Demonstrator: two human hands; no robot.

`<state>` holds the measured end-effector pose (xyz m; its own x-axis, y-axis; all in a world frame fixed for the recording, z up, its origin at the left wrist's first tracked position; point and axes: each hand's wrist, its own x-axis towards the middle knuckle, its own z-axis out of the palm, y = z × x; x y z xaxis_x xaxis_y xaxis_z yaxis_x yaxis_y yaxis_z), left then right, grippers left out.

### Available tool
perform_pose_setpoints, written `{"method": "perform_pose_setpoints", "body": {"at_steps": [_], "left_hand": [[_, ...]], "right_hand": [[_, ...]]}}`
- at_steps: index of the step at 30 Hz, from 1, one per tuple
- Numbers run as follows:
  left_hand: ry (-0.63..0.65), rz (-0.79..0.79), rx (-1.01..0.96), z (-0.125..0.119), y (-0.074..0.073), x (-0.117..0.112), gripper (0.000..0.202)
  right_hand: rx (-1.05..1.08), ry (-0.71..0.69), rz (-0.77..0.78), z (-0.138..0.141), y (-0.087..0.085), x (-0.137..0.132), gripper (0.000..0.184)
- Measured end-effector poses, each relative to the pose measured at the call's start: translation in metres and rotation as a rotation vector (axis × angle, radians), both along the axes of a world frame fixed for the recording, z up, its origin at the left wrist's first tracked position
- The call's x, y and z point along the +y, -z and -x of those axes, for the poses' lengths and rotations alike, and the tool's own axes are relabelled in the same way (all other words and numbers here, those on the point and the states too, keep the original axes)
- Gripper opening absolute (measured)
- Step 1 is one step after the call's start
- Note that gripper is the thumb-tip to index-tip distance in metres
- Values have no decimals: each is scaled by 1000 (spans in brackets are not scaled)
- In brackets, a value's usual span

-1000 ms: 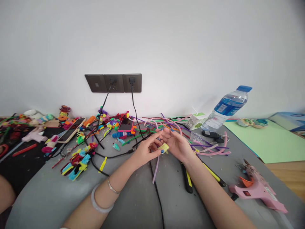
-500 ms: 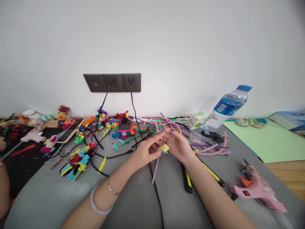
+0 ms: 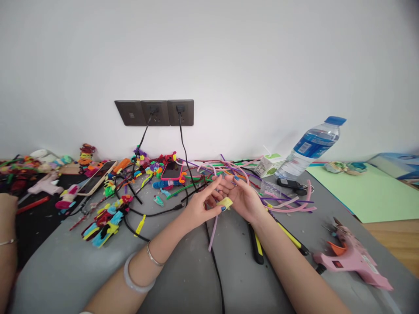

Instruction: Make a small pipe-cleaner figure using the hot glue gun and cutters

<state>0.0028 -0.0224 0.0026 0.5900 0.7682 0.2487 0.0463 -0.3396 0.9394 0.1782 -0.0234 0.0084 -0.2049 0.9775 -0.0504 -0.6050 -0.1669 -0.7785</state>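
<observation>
My left hand (image 3: pixel 203 206) is closed, with a small pale yellow piece (image 3: pixel 225 203) pinched near its thumb. What exactly the piece is made of I cannot make out. Close against it, my right hand (image 3: pixel 245 200) is turned palm up with its fingers curled and their tips meeting the left fingers. Whether anything sits in those fingertips is hidden. A lilac pipe cleaner (image 3: pixel 213 235) hangs or lies just below the hands. Behind them spreads a loose heap of coloured pipe cleaners (image 3: pixel 288 207). Yellow-and-black tool handles (image 3: pixel 257 246) lie under my right forearm.
A pink glue gun (image 3: pixel 355 266) rests at the right, near a tilted water bottle (image 3: pixel 314 146), a drink carton (image 3: pixel 269 165) and keys (image 3: pixel 291 185). Pipe-cleaner figures (image 3: pixel 106 222), phones (image 3: pixel 97 178) and black cables (image 3: pixel 214 266) occupy the left and middle. Another person's arm (image 3: pixel 7 244) enters at far left.
My hands stay nearly where they were; the right fingers have shifted slightly. At the far left, the other person's hand and forearm have moved further into view.
</observation>
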Motion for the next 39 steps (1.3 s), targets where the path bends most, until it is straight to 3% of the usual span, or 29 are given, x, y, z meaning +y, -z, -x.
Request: {"method": "perform_pose_setpoints", "body": {"at_steps": [13, 30, 35, 39], "left_hand": [[52, 75, -86, 0, 3, 2, 75], [45, 116, -84, 1, 0, 1, 76], [86, 194, -139, 0, 2, 3, 76], [111, 359, -288, -2, 1, 4, 65]], "right_hand": [[-6, -10, 2, 1, -3, -2, 29], [1, 9, -12, 1, -1, -1, 23], [5, 23, -8, 1, 4, 1, 18], [-36, 75, 26, 0, 10, 5, 25]]}}
